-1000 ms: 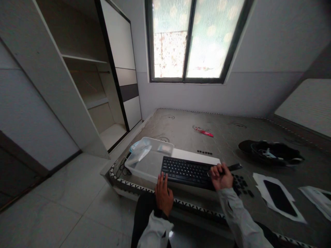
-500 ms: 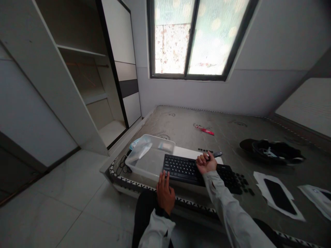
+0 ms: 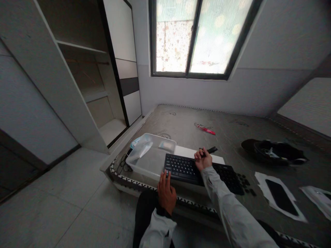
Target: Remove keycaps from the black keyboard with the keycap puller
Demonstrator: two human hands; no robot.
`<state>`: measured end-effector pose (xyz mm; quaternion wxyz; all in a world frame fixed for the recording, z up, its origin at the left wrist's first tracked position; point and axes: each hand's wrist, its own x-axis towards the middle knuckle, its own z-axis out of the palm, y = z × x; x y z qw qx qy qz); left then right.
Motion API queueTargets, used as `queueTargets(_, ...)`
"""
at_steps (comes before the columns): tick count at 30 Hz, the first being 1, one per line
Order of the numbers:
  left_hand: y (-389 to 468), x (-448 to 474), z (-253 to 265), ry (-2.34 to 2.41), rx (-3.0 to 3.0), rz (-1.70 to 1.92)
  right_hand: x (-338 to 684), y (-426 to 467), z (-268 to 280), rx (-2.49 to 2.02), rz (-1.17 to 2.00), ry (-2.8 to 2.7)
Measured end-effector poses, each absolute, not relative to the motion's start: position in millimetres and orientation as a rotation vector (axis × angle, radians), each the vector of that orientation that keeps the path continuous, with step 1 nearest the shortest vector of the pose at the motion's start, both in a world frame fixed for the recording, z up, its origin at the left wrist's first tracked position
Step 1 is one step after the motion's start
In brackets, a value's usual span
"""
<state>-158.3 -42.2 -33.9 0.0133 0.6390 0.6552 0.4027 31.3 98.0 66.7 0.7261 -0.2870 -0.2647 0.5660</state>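
Observation:
A black keyboard (image 3: pixel 181 167) lies near the front edge of the mattress, partly on a white sheet (image 3: pixel 184 150). My left hand (image 3: pixel 167 193) rests at its near left corner, fingers stretched out and holding nothing. Above the middle of the keyboard, my right hand (image 3: pixel 203 159) is closed around a slim black tool (image 3: pixel 213 150) whose end looks split; its exact kind I cannot make out. This hand and its forearm hide part of the keys. Several loose black keycaps (image 3: pixel 243 179) lie beside the keyboard's right end.
A clear plastic box (image 3: pixel 147 165) with bags in it stands left of the keyboard. Farther back lies a red strap-like item (image 3: pixel 206 130). To the right are a black cap (image 3: pixel 274 151) and a dark phone-like slab (image 3: pixel 281 197) on white paper.
My right hand has shifted slightly left over the keyboard and turned, so the tool now shows a dark, split end. My left hand stays at the keyboard corner. The view has tilted slightly.

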Motion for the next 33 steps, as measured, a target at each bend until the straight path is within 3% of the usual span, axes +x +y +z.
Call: queueTargets(33, -40.8, -159.5, -37.6, 2.013, 1.968, 1.265, 18.7, 126.0, 42.6, -0.779, 1.283, -0.557)
